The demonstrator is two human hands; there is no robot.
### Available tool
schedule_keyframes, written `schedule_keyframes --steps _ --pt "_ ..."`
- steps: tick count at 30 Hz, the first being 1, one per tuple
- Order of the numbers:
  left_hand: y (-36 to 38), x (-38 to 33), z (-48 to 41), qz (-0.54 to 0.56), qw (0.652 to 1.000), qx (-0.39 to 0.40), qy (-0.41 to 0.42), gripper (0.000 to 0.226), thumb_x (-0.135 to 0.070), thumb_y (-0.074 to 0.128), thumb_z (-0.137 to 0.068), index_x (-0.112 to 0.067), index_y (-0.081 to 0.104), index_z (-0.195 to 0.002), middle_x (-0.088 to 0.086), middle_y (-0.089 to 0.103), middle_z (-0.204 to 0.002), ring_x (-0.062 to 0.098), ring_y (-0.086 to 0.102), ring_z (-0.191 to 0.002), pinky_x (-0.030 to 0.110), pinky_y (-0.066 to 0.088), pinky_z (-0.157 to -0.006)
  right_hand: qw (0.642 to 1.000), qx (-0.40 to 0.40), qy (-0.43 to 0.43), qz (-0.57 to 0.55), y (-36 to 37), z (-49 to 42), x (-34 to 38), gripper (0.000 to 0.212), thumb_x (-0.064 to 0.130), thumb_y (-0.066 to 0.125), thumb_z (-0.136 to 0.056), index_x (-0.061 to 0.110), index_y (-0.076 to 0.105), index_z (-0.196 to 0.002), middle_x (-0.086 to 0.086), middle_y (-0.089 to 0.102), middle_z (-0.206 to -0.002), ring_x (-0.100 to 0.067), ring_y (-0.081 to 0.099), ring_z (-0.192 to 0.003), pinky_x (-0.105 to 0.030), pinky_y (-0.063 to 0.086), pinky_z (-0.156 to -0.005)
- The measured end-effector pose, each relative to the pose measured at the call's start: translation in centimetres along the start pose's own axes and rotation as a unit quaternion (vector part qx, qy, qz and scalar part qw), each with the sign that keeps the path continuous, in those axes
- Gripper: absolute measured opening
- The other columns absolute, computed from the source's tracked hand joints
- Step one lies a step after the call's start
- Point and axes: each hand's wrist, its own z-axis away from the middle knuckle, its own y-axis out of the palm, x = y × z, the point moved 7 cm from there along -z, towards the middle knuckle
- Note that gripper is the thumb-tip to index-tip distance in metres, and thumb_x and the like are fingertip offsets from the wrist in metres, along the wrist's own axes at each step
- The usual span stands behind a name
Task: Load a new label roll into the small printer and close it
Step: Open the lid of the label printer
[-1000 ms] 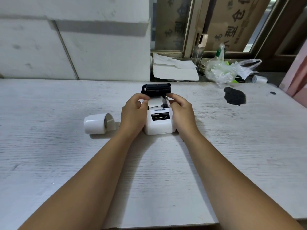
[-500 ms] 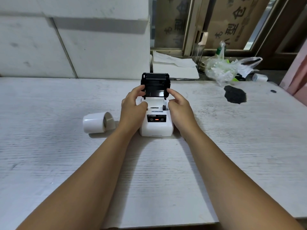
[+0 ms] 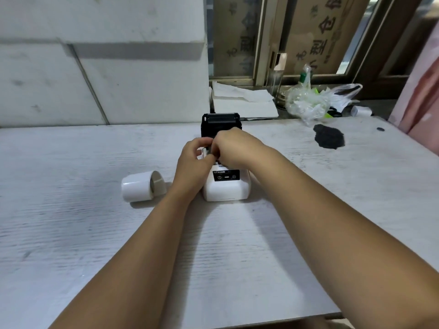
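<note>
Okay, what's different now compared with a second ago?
The printer's black lid has swung up and stands open. Both hands have let go of it: the right hand reaches into the open bay, meeting the left hand. The label roll stays lying on the table.

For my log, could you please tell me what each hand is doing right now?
Left hand: at the open printer; grip cannot be told.
Right hand: likewise, fingertips hidden.

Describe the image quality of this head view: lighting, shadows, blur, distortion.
Head view: soft, even light, no harsh glare; faint shadows fall right of the forearms and under the label roll. Wide-angle distortion bows the table edges and stretches the forearms. The left hand and right hand over the printer look slightly smeared; the cardboard behind the window is soft.
</note>
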Motion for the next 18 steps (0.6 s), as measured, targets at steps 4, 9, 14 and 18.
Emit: schedule_keyframes --steps 4,9,14,18 --pt "0.0 -0.3 0.1 0.011 1.000 0.000 0.009 0.030 -0.007 0.053 -0.081 -0.022 0.062 -0.106 0.003 0.064 -0.122 0.020 0.058 -0.112 0.033 0.047 -0.097 0.994 0.058 -0.012 0.087 0.2 -1.3 1.2 0.026 0.006 0.049 -0.085 0.013 0.065 -0.105 0.001 0.048 -0.072 -0.023 0.052 -0.074 -0.027 0.033 -0.051" --pt "-0.1 -0.2 0.1 0.019 1.000 -0.010 -0.001 0.030 -0.003 0.054 -0.082 -0.025 0.061 -0.101 0.000 0.066 -0.115 0.016 0.059 -0.105 0.029 0.047 -0.092 0.987 0.099 -0.025 0.122 0.7 -1.9 1.5 0.022 0.003 0.049 -0.086 0.012 0.063 -0.100 0.001 0.047 -0.068 -0.017 0.048 -0.063 -0.027 0.033 -0.049" --pt "0.0 0.0 0.1 0.013 1.000 -0.019 0.004 0.028 -0.004 0.055 -0.080 -0.024 0.063 -0.099 -0.002 0.068 -0.111 0.019 0.061 -0.109 0.035 0.049 -0.096 0.986 0.109 -0.013 0.124 1.0 -1.9 1.0 0.016 0.001 0.048 -0.084 0.014 0.056 -0.086 0.000 0.046 -0.066 -0.016 0.044 -0.058 -0.028 0.032 -0.049" --pt "0.0 -0.2 0.2 0.015 1.000 -0.025 0.010 0.031 -0.010 0.051 -0.079 -0.026 0.065 -0.100 -0.003 0.069 -0.113 0.019 0.062 -0.111 0.038 0.049 -0.098 0.990 0.095 -0.002 0.103 1.1 -2.0 0.4 0.020 0.002 0.048 -0.084 0.013 0.062 -0.092 0.000 0.049 -0.068 -0.018 0.048 -0.062 -0.028 0.035 -0.052"
